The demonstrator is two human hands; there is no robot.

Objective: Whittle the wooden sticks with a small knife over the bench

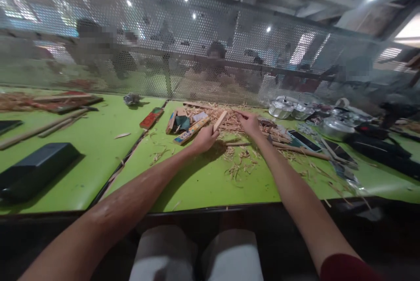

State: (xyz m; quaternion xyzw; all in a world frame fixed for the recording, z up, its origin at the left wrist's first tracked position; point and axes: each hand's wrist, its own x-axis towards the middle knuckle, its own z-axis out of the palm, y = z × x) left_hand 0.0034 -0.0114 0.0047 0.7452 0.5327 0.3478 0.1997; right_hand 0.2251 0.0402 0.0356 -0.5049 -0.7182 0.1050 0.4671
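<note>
Over the green table, my left hand (pixel 206 137) is closed around a flat pale strip of wood (pixel 221 119) that points up and away. My right hand (pixel 250 124) reaches to the pile of curled wood shavings (pixel 232 120). Its fingers are pinched together; what they hold, if anything, is too small to make out. A painted wooden strip (pixel 190 131) lies just left of my left hand, beside a dark green cloth or paper (pixel 182 123). Under my hands a thin wooden stick (pixel 300 150) lies across the table, partly covered by my right forearm.
At left lie a dark box-shaped object (pixel 37 171), long sticks (pixel 46 127) and a red painted block (pixel 151 118). Shiny metal pots (pixel 282 107), a phone (pixel 304 140) and a black bag (pixel 382 150) are at right. A perforated screen (pixel 197 71) stands behind, with people beyond.
</note>
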